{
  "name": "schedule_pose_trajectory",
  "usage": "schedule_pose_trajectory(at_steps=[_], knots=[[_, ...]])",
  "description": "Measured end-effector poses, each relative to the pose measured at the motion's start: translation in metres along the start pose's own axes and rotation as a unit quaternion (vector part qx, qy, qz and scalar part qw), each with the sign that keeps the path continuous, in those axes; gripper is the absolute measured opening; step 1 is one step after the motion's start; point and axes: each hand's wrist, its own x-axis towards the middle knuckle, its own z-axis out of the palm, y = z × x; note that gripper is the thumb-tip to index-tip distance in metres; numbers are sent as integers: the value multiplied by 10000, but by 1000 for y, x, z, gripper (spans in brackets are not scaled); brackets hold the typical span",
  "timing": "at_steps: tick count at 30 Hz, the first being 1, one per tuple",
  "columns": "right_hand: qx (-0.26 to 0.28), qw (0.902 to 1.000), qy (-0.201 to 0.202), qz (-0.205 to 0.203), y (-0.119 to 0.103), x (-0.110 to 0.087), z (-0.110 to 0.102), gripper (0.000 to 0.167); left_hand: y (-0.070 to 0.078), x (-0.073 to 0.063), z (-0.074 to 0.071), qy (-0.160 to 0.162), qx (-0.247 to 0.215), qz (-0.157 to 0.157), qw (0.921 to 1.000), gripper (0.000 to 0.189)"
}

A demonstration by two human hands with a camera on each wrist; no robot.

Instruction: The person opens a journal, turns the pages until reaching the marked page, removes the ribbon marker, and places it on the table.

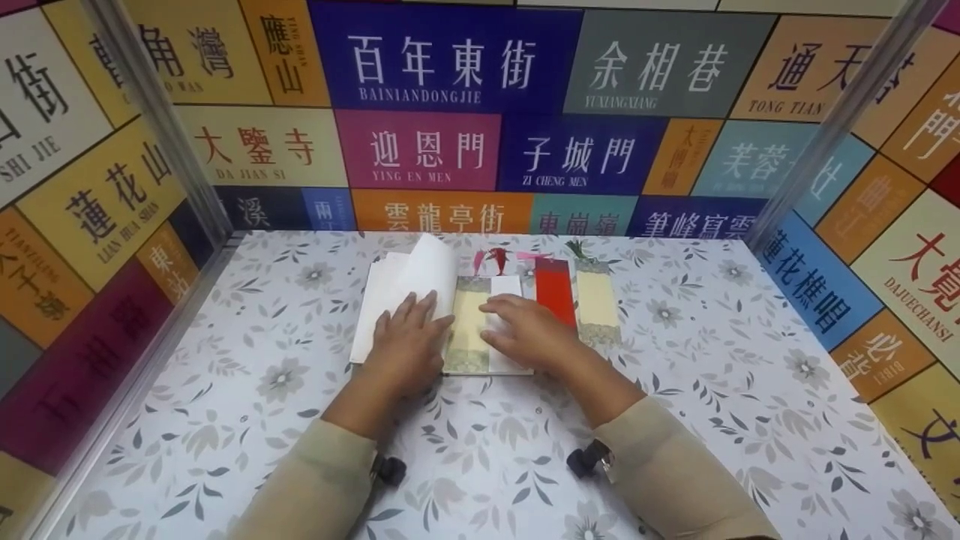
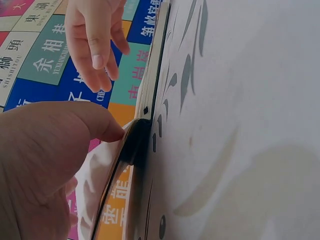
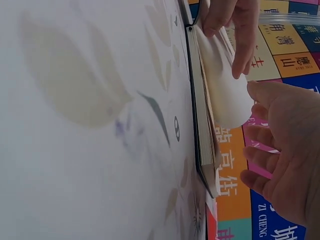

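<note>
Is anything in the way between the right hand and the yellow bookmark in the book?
Nothing visible is. The right hand is at the right side of the yellow bookmark; the curled white page is on the left, not between them.

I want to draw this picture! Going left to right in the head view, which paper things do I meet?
Curled white page → cream bookmark on the notebook → red bookmark → green-tasselled cream bookmark.

The open book's pages (image 1: pixel 381 300) look like smooth, matt white paper to me, and the yellow strip (image 1: pixel 470 319) like flat card. The sleeve (image 1: pixel 675 457) is soft, dull cloth; the clear corner post (image 1: pixel 160 116) shines like glossy plastic.
</note>
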Motion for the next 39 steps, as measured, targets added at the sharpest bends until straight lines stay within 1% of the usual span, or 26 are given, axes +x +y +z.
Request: schedule_pose_trajectory(at_steps=[3,6,10,15,20,22,25,28,33,36,39], knots=[[-24,9999,-15,-99,-1,6,1,57,-1,-1,0,47,28,64,10000,57],[-48,9999,-57,-155,-1,11,3,57,-2,-2,0,70,54,113,9999,58],[-82,9996,-233,-148,-3,16,5,59,-5,-2,2,-67,22,56,10000,66],[-311,9985,-383,-227,-8,24,11,61,-9,-2,5,-284,-3,-38,9996,66],[-538,9966,-442,-441,-12,29,14,62,-10,-3,3,-346,87,7,9994,65],[-584,9962,-456,-463,-13,31,15,64,-10,-3,3,-364,100,5,9993,64],[-660,9952,-525,-491,-14,33,17,66,-10,-3,3,-429,106,-39,9990,64],[-798,9934,-697,-447,-15,33,19,69,-11,-3,3,-477,124,-64,9988,64],[-961,9899,-991,-316,-14,31,21,73,-11,-5,3,-513,-76,-137,9986,64],[-988,9890,-1067,-276,-11,29,21,73,-10,-6,2,-543,-245,-200,9980,68],[-961,9890,-1092,-269,-8,27,20,73,-10,-6,2,-567,-270,-242,9977,69]])
